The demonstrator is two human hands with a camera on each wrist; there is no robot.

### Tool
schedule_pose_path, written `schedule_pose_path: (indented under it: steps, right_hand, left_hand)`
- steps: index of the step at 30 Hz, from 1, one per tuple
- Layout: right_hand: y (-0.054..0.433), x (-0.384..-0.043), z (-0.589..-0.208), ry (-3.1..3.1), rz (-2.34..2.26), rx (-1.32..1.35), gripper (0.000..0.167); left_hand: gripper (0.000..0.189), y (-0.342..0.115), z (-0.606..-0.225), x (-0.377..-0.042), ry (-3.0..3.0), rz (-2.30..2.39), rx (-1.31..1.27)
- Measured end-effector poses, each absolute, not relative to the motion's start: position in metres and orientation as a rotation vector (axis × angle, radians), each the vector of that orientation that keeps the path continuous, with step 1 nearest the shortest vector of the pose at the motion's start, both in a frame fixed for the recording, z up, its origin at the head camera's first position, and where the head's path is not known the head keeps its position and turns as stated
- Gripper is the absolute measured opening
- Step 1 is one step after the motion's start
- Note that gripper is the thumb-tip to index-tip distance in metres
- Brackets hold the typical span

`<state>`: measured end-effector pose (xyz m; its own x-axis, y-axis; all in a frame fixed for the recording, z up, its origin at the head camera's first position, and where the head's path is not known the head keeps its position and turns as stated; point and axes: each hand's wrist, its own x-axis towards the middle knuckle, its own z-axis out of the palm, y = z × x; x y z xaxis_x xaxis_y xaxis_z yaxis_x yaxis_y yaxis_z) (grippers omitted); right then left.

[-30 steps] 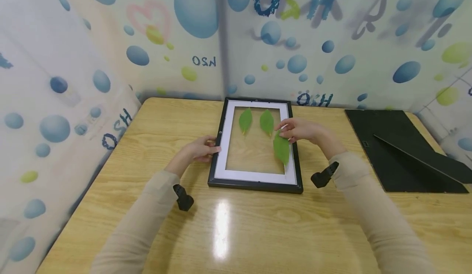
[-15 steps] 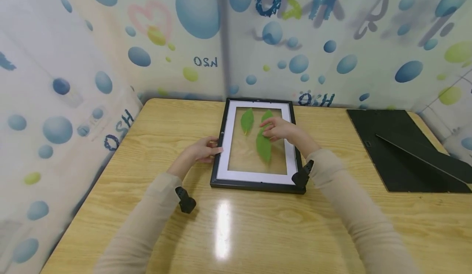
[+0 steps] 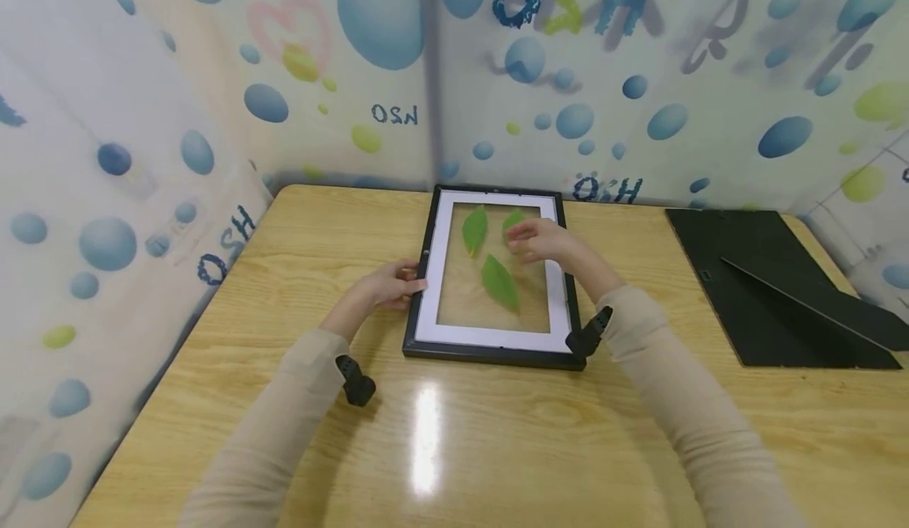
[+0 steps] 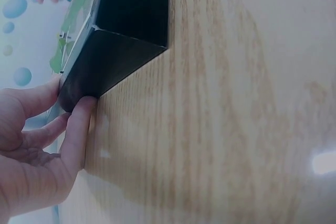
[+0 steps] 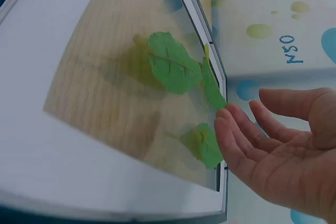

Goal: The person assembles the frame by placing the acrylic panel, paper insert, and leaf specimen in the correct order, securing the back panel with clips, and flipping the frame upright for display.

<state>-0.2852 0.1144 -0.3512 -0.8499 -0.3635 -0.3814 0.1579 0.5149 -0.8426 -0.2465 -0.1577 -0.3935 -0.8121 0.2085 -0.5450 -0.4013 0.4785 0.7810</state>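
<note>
A black picture frame (image 3: 490, 357) with a white mat (image 3: 490, 338) lies on the wooden table in the head view. Two green leaves rest in its upper part: the left leaf (image 3: 474, 230) shows whole, the right leaf (image 3: 514, 218) is partly hidden by my right hand (image 3: 537, 242). Below them lies a third leaf (image 3: 500, 282), slanted, with nothing holding it. My right hand hovers over the frame, its fingers relaxed, free of the leaves in the right wrist view. My left hand (image 3: 389, 285) holds the frame's left edge, thumb on top and fingers against the side.
A black backing board (image 3: 738, 299) with its stand flap (image 3: 817, 299) raised lies at the right of the table (image 3: 540, 441). Patterned walls (image 3: 611, 110) with blue dots rise behind and at the left.
My right hand has carried the third leaf leftward from the mat's right side, let it go in the lower middle of the frame, and drawn back slightly. The left hand stays at the edge.
</note>
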Motion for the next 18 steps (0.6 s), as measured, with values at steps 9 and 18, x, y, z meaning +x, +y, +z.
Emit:
schedule_pose_path:
  steps: [9, 18]
  right_hand:
    - [0.156, -0.277, -0.351, 2.277, -1.324, -0.055, 0.042]
    - [0.228, -0.259, -0.36, 2.373, -1.21, 0.011, 0.048]
  left_hand:
    - [0.061, -0.16, -0.391, -0.246, 2.146, 1.318, -0.179]
    - [0.06, -0.159, -0.39, -0.245, 2.142, 1.326, -0.173]
